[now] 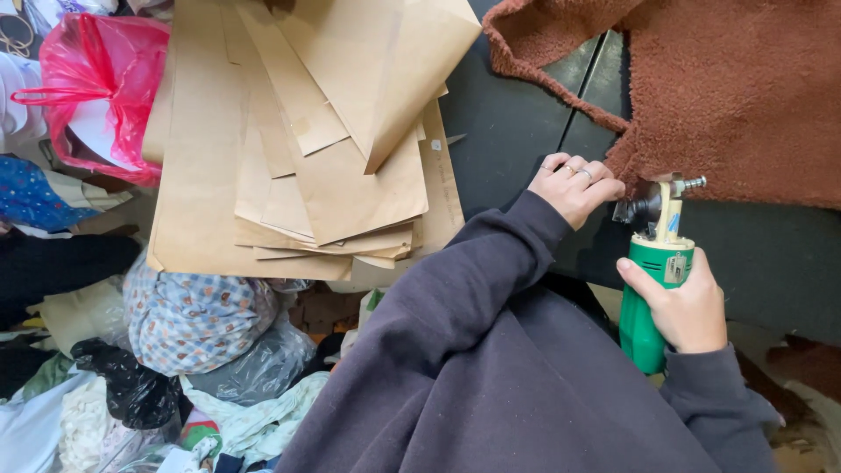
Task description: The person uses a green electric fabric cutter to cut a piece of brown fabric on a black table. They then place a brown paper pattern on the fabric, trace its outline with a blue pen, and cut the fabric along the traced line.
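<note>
Head view: your right hand [688,307] is clenched round the green rotary cutter [653,293], nearest you, its blade at the brown fleece [745,96] edge. Your left hand [575,186] pins that edge to the dark table [517,123]. You're mid-cut, I'd judge; next calls for steady feed, fingers clear.

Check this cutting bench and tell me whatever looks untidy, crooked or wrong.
The brown paper pattern pieces are fanned in a loose, crooked stack that overhangs the edge of the dark table. Below it, bags and fabric scraps lie heaped in a jumble. The right hand grips the green rotary cutter normally, and the left hand holds the rust fleece.
</note>
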